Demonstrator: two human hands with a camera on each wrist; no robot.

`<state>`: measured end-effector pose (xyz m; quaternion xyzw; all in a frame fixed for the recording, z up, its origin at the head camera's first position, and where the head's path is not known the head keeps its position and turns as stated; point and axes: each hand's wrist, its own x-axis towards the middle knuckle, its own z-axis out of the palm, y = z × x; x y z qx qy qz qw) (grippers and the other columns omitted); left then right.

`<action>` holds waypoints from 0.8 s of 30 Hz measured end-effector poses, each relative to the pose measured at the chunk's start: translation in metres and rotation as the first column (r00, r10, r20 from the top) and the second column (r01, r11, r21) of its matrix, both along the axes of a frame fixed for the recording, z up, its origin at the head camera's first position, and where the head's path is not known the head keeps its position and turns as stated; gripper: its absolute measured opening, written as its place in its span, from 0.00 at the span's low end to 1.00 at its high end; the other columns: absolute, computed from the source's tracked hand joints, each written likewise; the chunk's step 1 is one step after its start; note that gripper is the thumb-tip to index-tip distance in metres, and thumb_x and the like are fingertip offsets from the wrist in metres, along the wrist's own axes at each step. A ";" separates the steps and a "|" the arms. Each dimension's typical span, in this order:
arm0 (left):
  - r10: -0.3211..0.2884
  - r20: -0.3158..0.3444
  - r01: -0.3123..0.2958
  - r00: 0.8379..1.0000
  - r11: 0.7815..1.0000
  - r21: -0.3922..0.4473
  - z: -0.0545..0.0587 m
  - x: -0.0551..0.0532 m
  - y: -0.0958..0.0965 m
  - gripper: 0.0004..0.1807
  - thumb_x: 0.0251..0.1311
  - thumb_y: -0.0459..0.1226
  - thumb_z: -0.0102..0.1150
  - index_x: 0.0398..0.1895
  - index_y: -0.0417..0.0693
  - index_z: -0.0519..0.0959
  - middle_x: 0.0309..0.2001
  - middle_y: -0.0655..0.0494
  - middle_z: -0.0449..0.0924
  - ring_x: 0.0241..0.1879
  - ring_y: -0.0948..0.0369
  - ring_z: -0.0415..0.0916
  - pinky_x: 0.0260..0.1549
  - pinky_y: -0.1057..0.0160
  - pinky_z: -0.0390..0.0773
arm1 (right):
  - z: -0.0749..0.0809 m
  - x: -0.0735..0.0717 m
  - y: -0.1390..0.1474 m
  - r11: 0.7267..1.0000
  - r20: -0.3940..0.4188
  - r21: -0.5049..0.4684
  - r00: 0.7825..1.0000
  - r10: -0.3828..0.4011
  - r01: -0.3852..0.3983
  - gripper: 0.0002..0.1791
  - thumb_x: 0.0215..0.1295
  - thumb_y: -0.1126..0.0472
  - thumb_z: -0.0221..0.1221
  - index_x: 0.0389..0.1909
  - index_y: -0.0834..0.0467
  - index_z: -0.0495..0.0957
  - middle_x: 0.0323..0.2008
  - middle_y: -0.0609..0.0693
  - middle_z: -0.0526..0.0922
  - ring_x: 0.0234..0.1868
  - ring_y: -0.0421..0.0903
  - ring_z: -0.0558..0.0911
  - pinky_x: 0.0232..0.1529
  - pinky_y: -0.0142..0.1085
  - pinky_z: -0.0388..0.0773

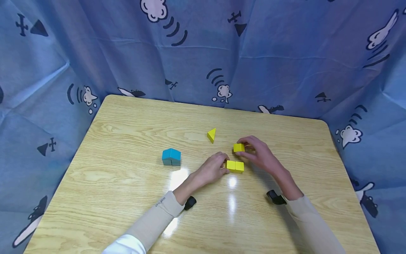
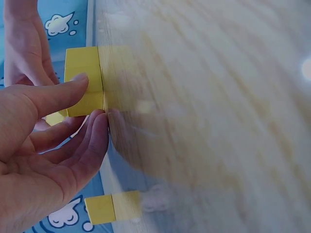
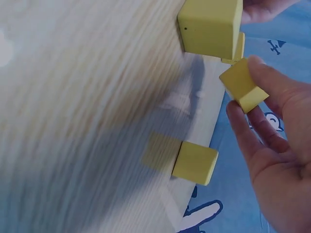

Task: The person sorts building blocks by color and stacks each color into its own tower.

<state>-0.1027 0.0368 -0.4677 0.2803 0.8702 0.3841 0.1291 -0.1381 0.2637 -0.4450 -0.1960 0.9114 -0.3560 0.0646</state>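
Two yellow blocks [image 1: 235, 166] stand side by side on the wooden table in the head view. My left hand [image 1: 214, 167] grips their left end, its thumb lying on a yellow side face [image 2: 85, 97] in the left wrist view. Just beyond the pair, my right hand [image 1: 258, 151] pinches another yellow block [image 3: 243, 85] between thumb and fingers, tilted and raised off the tabletop. One more yellow block [image 3: 195, 162] sits on the table in the right wrist view; the right hand hides it in the head view. Farther back lies a yellow triangular block [image 1: 211, 135].
To the left, two blue blocks [image 1: 171, 157] stand together in a house-like shape on the wooden table [image 1: 127, 123]. A blue patterned cloth [image 1: 196, 53] hangs behind the table and along both sides. Dark wrist-worn devices [image 1: 276, 197] sit at both sleeves.
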 end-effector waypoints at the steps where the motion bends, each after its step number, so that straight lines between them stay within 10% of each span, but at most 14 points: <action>1: 0.001 0.002 -0.001 1.000 1.000 -0.002 0.000 0.000 0.000 0.19 0.65 0.33 0.69 0.56 0.34 0.77 0.41 0.49 0.76 0.37 0.62 0.70 0.35 0.70 0.72 | 0.001 0.002 0.001 1.000 0.000 -0.016 1.000 -0.004 0.004 0.20 0.64 0.65 0.70 0.56 0.61 0.79 0.53 0.56 0.80 0.54 0.55 0.81 0.56 0.52 0.81; 24: 0.003 0.009 -0.003 1.000 1.000 0.027 0.001 0.002 0.000 0.18 0.64 0.32 0.69 0.54 0.34 0.78 0.43 0.46 0.78 0.38 0.60 0.71 0.36 0.69 0.72 | -0.005 0.037 0.005 0.978 0.070 -0.210 0.998 -0.005 0.020 0.18 0.63 0.63 0.72 0.53 0.60 0.81 0.51 0.54 0.83 0.53 0.52 0.83 0.60 0.51 0.78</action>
